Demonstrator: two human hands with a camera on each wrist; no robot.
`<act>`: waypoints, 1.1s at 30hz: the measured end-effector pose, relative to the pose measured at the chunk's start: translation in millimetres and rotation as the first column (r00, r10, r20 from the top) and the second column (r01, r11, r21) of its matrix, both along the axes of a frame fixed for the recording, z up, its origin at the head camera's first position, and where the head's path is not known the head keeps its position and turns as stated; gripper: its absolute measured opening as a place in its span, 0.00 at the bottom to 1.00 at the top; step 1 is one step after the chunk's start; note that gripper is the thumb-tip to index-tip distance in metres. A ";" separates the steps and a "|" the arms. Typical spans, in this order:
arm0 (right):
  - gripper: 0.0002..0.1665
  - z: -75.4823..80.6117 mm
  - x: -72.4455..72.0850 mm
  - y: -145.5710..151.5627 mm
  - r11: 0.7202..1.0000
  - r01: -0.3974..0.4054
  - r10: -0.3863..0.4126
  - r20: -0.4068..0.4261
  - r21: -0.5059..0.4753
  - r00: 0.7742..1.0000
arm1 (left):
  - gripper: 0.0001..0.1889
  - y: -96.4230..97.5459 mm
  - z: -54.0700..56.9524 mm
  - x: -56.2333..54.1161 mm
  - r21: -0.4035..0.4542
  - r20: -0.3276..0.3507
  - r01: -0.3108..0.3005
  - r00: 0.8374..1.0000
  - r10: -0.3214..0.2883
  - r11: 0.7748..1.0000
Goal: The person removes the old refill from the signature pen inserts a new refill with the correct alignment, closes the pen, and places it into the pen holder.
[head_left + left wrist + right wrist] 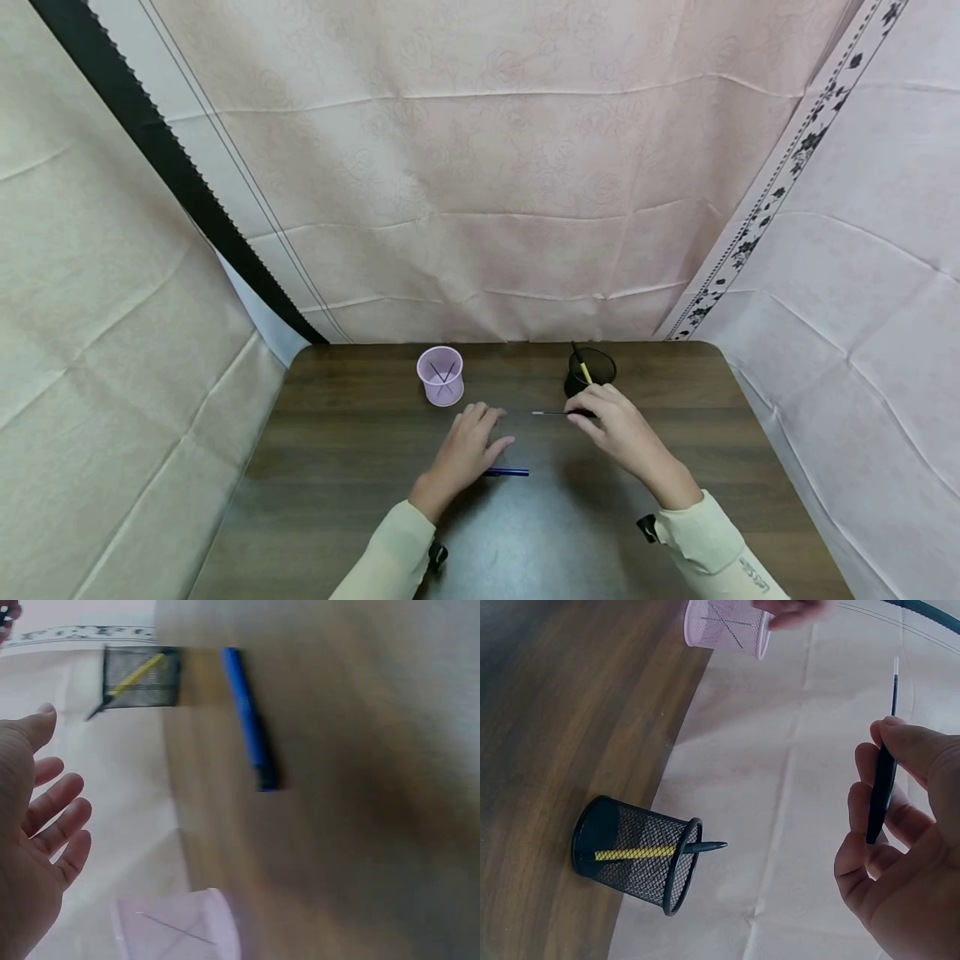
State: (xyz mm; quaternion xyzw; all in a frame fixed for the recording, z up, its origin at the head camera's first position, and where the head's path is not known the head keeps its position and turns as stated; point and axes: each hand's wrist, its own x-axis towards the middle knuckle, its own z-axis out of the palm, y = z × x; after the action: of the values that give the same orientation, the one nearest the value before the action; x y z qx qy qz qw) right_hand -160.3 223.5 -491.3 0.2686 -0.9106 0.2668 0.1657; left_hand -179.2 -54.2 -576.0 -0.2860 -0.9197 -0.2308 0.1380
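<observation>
My right hand (615,421) pinches a slim black-handled tool (883,784) with a thin shaft and a pale tip; its exact kind is unclear. In the head view the shaft points left. Just beyond that hand stands a black mesh cup (641,847) with a yellow-and-black pen (634,853) leaning in it, dark end sticking out of the rim. My left hand (467,446) is empty, fingers loosely spread, in front of a pink mesh cup (441,387). A blue pen (246,712) lies on the table, partly hidden by the left hand in the head view.
Both cups stand on the brown wooden table (337,467), near its far edge. The pink cup shows dark crossed lines. Pale cloth (487,167) hangs behind the table, with more cloth at both sides.
</observation>
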 end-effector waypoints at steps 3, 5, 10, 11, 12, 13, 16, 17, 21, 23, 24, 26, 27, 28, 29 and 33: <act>0.08 0.2 -0.1 -0.3 1.000 -0.002 0.002 -0.007 -0.004 1.000 | 0.22 2.2 11.1 0.0 0.019 -0.042 0.013 0.999 -0.012 1.000; 0.09 0.3 0.0 -0.4 1.000 -0.006 0.006 -0.012 -0.014 1.000 | 0.22 4.8 19.3 0.9 0.034 -0.064 0.024 0.998 -0.022 0.999; 0.10 0.8 0.0 -1.8 0.999 -0.035 0.033 -0.044 -0.030 0.998 | 0.22 13.2 40.9 4.1 0.053 -0.131 0.067 0.990 -0.060 0.996; 0.10 0.9 0.0 -2.1 0.999 -0.040 0.038 -0.050 -0.031 0.998 | 0.22 15.1 44.6 4.4 0.055 -0.154 0.076 0.986 -0.067 0.996; 0.10 1.1 0.1 -2.4 0.999 -0.045 0.043 -0.054 -0.031 0.998 | 0.22 16.7 48.1 4.8 0.053 -0.171 0.082 0.983 -0.072 0.995; 0.10 1.3 0.2 -2.6 0.998 -0.047 0.045 -0.056 -0.031 0.997 | 0.21 18.3 51.3 5.1 0.051 -0.188 0.088 0.979 -0.077 0.995; 0.10 2.4 0.8 -3.1 0.999 -0.044 0.043 -0.046 -0.026 0.998 | 0.21 22.3 59.6 6.1 0.039 -0.222 0.098 0.971 -0.087 0.994; 0.10 2.8 0.9 -3.3 0.999 -0.043 0.042 -0.042 -0.026 0.998 | 0.21 23.4 61.7 6.5 0.033 -0.229 0.100 0.969 -0.090 0.994; 0.09 4.8 2.2 -4.7 0.999 -0.043 0.043 -0.026 -0.016 0.999 | 0.19 27.6 67.8 8.1 0.005 -0.243 0.109 0.964 -0.105 0.994; 0.09 5.1 2.7 -5.9 0.999 -0.047 0.046 -0.032 -0.016 0.998 | 0.18 29.8 69.8 8.9 -0.006 -0.258 0.114 0.960 -0.111 0.993; 0.09 5.2 2.9 -6.5 0.999 -0.048 0.047 -0.038 -0.015 0.998 | 0.17 31.2 70.5 9.1 -0.010 -0.270 0.117 0.956 -0.115 0.993; 0.10 5.1 2.9 -7.5 0.999 -0.048 0.047 -0.047 -0.015 0.998 | 0.16 33.5 72.6 10.0 -0.019 -0.293 0.123 0.948 -0.124 0.992; 0.10 5.0 2.7 -8.1 0.999 -0.050 0.049 -0.057 -0.017 0.997 | 0.15 34.6 73.5 10.3 -0.021 -0.304 0.127 0.944 -0.127 0.992; 0.10 5.0 2.7 -8.6 0.998 -0.053 0.051 -0.065 -0.018 0.997 | 0.15 35.6 74.7 10.9 -0.025 -0.311 0.132 0.941 -0.133 0.991; 0.10 5.2 2.7 -9.1 0.998 -0.054 0.053 -0.067 -0.017 0.996 | 0.14 36.4 75.2 11.2 -0.030 -0.320 0.134 0.937 -0.137 0.990; 0.08 6.3 3.4 -10.1 0.998 -0.062 0.061 -0.055 -0.017 0.997 | 0.13 39.6 76.4 12.2 -0.038 -0.330 0.150 0.931 -0.154 0.988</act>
State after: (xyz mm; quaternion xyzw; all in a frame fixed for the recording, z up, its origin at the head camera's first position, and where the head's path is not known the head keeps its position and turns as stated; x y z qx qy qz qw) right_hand -156.8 213.4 -485.0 0.3020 -0.8946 0.2726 0.1848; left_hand -167.1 -14.6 -499.6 -0.3919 -0.8598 -0.1838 0.2710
